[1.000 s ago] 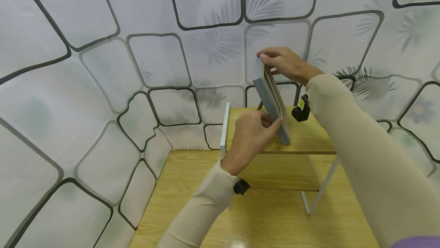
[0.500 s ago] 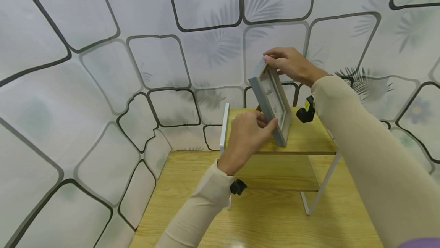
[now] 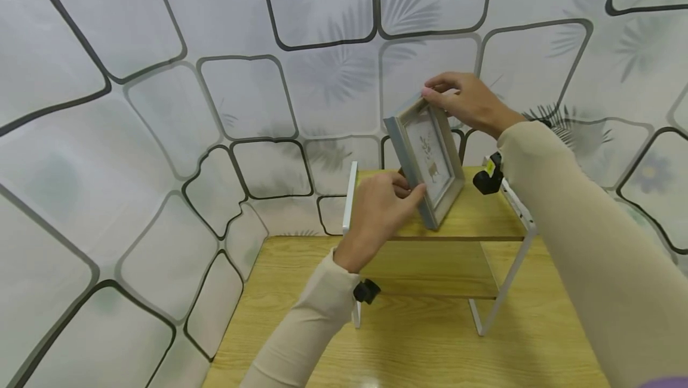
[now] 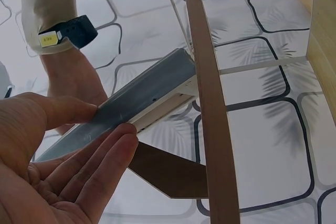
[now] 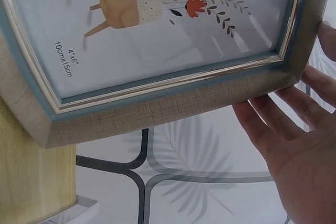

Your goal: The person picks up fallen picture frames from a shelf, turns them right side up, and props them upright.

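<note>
A picture frame (image 3: 448,188) stands on the wooden top of a small side table (image 3: 486,218), leaning back, its print facing toward the right. Its border is beige with blue-grey sides; the print (image 5: 121,61) has plants and an orange flower. My left hand (image 3: 376,212) pinches the near side edge (image 4: 142,93) between thumb and fingers. At the upper corner, my right hand (image 3: 467,101) grips the frame with thumb and fingertips. Behind the frame, a dark brown support leg (image 4: 170,171) sticks out in the left wrist view.
White metal rails (image 3: 350,197) bound the table's sides, and a lower wooden shelf (image 3: 435,268) lies beneath the top. A patterned wall (image 3: 333,95) rises close behind. Wood-look floor (image 3: 424,346) spreads around the table's legs.
The picture frame has turned from nearly edge-on until its printed front shows. My right hand has moved right with the upper corner; my left hand has shifted slightly left.
</note>
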Motion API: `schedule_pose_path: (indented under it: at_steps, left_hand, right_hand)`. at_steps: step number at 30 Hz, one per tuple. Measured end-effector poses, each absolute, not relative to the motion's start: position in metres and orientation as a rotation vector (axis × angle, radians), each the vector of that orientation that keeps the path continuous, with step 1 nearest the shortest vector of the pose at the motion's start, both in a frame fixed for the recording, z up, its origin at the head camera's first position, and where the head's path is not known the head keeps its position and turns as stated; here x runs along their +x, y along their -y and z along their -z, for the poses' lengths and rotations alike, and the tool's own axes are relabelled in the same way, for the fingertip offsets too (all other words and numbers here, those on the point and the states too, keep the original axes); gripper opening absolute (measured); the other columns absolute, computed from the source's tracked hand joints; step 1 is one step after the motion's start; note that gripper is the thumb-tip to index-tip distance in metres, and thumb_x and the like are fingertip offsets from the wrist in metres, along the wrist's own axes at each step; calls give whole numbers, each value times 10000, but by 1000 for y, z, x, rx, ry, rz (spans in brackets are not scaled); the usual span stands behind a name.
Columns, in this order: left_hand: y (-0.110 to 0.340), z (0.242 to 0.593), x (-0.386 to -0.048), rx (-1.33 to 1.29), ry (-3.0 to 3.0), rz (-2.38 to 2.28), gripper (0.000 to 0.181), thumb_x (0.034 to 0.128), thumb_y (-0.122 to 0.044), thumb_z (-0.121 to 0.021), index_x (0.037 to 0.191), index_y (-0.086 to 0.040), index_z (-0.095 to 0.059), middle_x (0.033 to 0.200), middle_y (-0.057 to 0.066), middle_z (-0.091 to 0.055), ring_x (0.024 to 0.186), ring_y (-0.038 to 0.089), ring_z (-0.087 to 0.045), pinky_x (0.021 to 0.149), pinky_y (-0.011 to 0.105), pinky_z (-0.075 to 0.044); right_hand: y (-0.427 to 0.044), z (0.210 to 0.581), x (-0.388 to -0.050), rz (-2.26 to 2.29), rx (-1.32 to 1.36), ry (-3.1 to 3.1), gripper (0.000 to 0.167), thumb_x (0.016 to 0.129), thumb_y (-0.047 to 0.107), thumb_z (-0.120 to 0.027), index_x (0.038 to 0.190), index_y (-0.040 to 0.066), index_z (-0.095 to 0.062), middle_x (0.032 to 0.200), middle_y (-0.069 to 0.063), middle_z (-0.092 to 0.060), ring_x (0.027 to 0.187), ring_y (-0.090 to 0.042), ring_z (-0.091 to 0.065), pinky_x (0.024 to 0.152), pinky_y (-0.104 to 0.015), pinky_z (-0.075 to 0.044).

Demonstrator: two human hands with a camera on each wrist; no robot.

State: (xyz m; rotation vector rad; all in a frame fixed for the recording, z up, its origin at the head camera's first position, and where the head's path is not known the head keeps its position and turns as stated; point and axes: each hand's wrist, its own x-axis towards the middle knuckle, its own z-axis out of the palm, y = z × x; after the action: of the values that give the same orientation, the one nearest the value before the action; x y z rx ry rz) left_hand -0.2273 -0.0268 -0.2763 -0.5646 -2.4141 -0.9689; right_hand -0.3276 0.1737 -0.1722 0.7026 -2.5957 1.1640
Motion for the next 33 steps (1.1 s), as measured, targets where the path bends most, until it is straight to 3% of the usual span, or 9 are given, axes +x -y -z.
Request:
schedule_pose_path:
  at_steps: [6,12,18,25,29,33]
  left_hand:
    - [29,277,-228,-571,2410,1027,256,923,-308,-755,926,-54,-781,846,26,-774,726,63,-710,672,223,-552]
    - [32,277,-229,-559,2435,1049,253,937,-303,-738,959,-54,-776,871,31,-776,743,70,-717,693,257,-570]
    - [36,277,-231,-557,2433,1100,234,946,-269,-725,983,-41,-766,896,71,-775,767,101,-740,699,282,-589]
    - [38,276,-233,-556,2430,1133,234,959,-252,-710,1014,-32,-766,931,79,-772,799,119,-745,704,290,-594]
    - [40,276,-234,-538,2441,1151,241,971,-244,-699,1064,-31,-765,953,69,-773,826,122,-745,730,302,-595]
    - [43,275,-235,-523,2457,1154,292,985,-244,-684,1145,-7,-741,990,99,-772,860,161,-752,732,326,-605]
  right_hand:
    - [-179,173,-324,-1108,640,2595,606,1028,493,-525,1412,25,-552,1410,-205,-551,1207,-383,-571,909,-488,-505]
    - [-184,172,-321,-1050,587,2605,659,1012,535,-532,1411,11,-542,1424,-237,-535,1175,-409,-588,912,-544,-510]
    - [-189,174,-320,-981,517,2583,677,984,569,-565,1341,-6,-586,1370,-278,-571,998,-421,-668,713,-310,-552]
    - [-194,172,-317,-955,506,2575,677,1000,541,-557,1334,-48,-572,1366,-320,-553,1154,-470,-587,919,-576,-493]
    - [-196,171,-314,-948,515,2563,616,1013,487,-571,1318,-48,-585,1345,-301,-573,1076,-445,-635,790,-398,-580]
    - [-198,172,-312,-967,509,2539,563,1010,442,-601,1286,-48,-599,1308,-289,-598,963,-413,-678,617,-211,-572]
